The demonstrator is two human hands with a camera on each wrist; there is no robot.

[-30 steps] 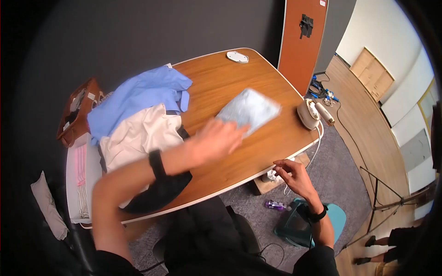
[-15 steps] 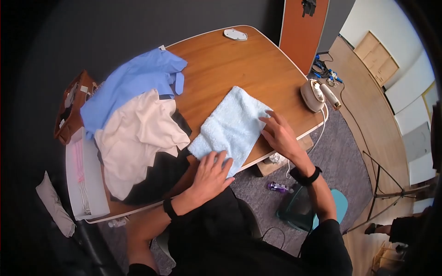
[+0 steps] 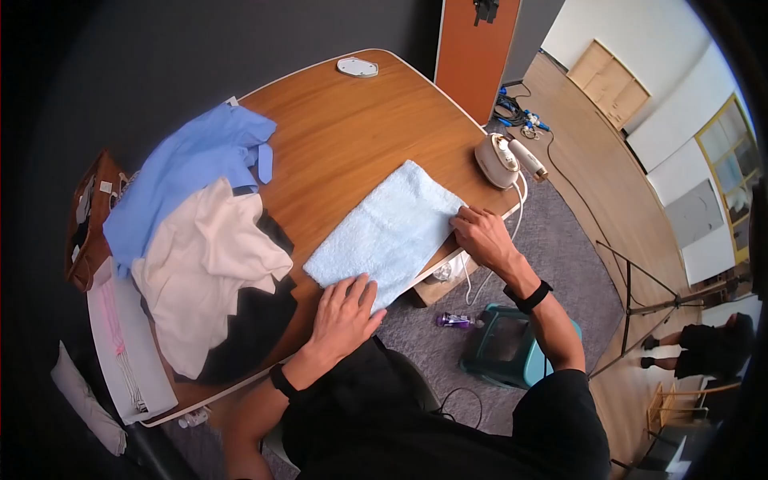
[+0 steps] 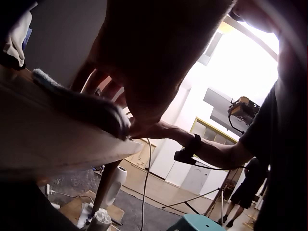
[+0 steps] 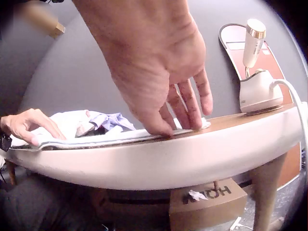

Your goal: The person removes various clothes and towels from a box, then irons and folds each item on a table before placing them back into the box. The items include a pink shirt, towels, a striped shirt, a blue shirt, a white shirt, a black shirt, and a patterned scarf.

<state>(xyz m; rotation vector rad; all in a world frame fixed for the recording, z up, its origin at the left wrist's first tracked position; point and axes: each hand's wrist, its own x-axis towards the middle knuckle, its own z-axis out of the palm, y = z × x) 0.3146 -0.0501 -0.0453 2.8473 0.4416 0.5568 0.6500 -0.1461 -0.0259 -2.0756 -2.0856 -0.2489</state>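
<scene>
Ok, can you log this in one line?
left grip: rests on towel | right grip: touches towel's right side | towel: on table | clothes: left of towel

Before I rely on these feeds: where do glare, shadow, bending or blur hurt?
Head: the towel reads clearly, though the frame's corners go black; left wrist: glare whites out the upper right, leaving the left grip nearly a silhouette; right wrist: the table edge looks bowed, and the tan shape top left is blurred.
</scene>
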